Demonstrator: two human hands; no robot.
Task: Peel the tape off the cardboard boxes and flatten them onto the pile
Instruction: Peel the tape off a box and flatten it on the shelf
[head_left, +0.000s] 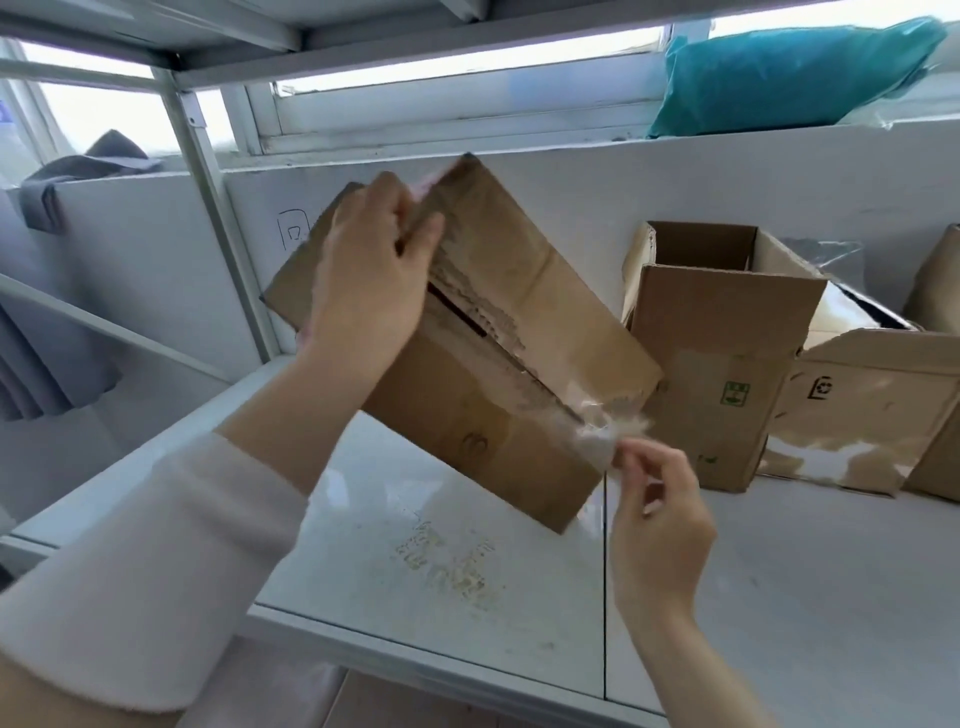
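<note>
A brown cardboard box (498, 322) is held tilted above the white shelf surface, its taped seam facing me. My left hand (363, 270) grips the box at its upper edge. My right hand (660, 514) pinches the end of a clear tape strip (597, 431) that is peeled away from the box's lower right corner, with torn paper fibres stuck to it. The seam shows ripped cardboard where tape came off.
An open upright box (717, 364) stands at the right on the shelf (467, 582), with more cardboard boxes (872, 410) lying beside it. A teal bag (789, 73) rests on the window ledge. A metal rack post (208, 208) rises at the left.
</note>
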